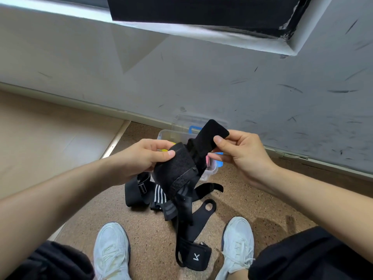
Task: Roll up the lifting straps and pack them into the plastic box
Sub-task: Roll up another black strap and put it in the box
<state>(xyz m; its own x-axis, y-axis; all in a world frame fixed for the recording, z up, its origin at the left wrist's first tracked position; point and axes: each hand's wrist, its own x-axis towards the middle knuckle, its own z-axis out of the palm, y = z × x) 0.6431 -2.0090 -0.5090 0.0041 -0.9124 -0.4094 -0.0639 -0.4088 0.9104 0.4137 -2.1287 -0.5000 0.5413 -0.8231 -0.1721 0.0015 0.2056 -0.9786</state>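
A scuffed grey wall [222, 77] fills the upper half, with a dark-framed sill [191, 9] jutting out at the top. Its skirting runs down to the right, closing off the far edge of the speckled brown floor [252, 188]. A pale panel [50, 138] bounds the floor on the left with a straight raised edge. Bare floor shows to the right of the box along the skirting, and in front of the right shoe. Two white shoes [112, 253] stand apart at the bottom, and a strap tail with a white logo [196, 257] lies in the gap between them. A loose pile of black straps [141, 193] lies in the middle of the floor, between the shoes and the box, one of them striped white. The clear box [167, 136] with blue latches sits open at the foot of the wall, its lid [187, 118] leaning on the wall behind it. The box is largely hidden by the hands, and coloured items show inside it. Above its near rim hangs the strap [177, 168], partly rolled. The left hand [141, 158] grasps the roll, thumb on top. The right hand [242, 152] pinches the flat free end between thumb and forefinger, lifted over the box. The rest of the strap drops to the floor.
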